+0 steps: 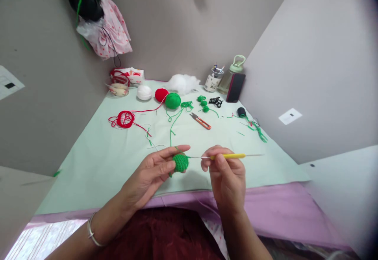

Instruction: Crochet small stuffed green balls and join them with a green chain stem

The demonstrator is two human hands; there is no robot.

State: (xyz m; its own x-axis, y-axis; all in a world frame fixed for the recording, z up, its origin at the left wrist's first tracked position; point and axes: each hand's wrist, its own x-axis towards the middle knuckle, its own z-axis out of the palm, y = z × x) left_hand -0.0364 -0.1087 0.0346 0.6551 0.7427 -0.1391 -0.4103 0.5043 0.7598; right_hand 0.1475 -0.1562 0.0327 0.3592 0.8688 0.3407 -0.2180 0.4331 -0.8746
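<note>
Crochet piece (180,164), green and rounded, at near centre over pale cloth (97,165); pinched between thumb and fingers of left hand (155,169), index finger extended along far side. Bracelet (93,230) on left wrist. Right hand (226,169) closed on yellow handle of hook (236,156), held roughly level; metal shaft pointing left, tip at right edge of work with green yarn about it. Second thin metal end projecting right.

Green strand (171,132) on cloth, beyond left hand. Farther left: red coil (125,119), loosely wound, tail toward red ball (161,95). Green ball (173,101) just beside red ball; white ball (144,93) to left. Stuffing (183,84) at far centre. Snips (201,121) right of centre, blades toward far left. Small green pieces (203,103) and black clip (216,101) beyond. Phone (236,88) propped upright before bottle (236,67), far right; cup (212,82) with pens to left of same.
</note>
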